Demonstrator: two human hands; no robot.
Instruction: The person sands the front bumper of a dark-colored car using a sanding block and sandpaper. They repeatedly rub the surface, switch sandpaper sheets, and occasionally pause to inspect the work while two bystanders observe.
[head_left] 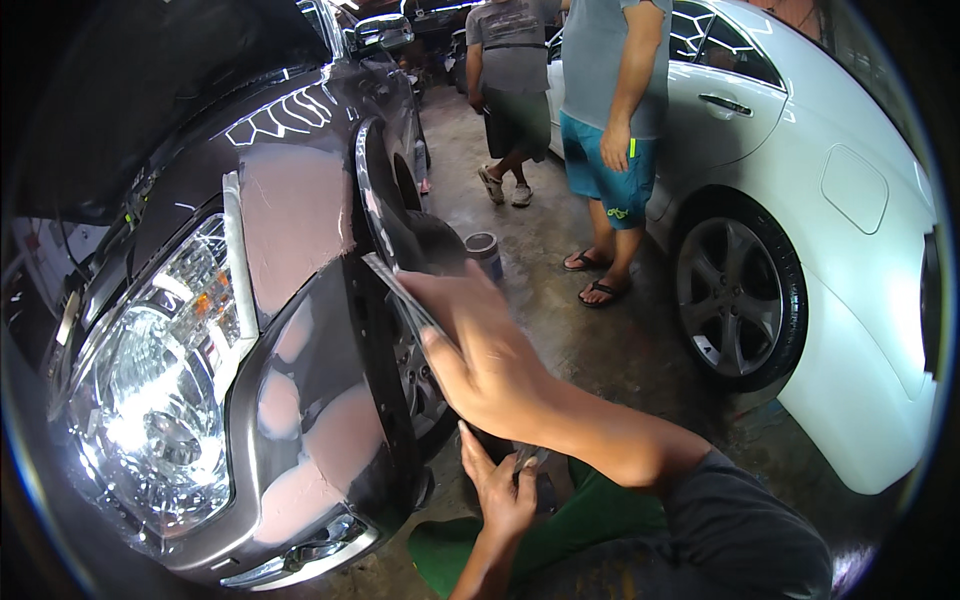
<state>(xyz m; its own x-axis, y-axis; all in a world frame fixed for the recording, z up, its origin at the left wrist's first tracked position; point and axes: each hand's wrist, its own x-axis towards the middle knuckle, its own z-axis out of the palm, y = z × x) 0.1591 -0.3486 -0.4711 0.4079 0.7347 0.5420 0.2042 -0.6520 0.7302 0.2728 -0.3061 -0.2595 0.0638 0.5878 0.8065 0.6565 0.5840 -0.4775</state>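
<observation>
My right hand [490, 350], slightly blurred, is closed on a thin, grey, flat strip [395, 290] beside the dark car's front corner. The strip's edge shows along my fingers; its exact kind is unclear. Below it, my left hand [500, 495] is bent around a small dark piece [530, 458] that I cannot make out. The dark fender [290, 220] bears a large pinkish filler patch. Several smaller pink patches [335, 440] mark the dark bumper [340, 350]. Pale masking tape [238, 270] runs between the fender patch and the clear headlight [160, 410].
A white car [850, 270] with a dark wheel [740, 285] stands at the right. One person [610, 100] in teal shorts stands beside it, and another [510, 80] is farther back. A can [483, 250] sits on the concrete floor [540, 290] beyond my right hand.
</observation>
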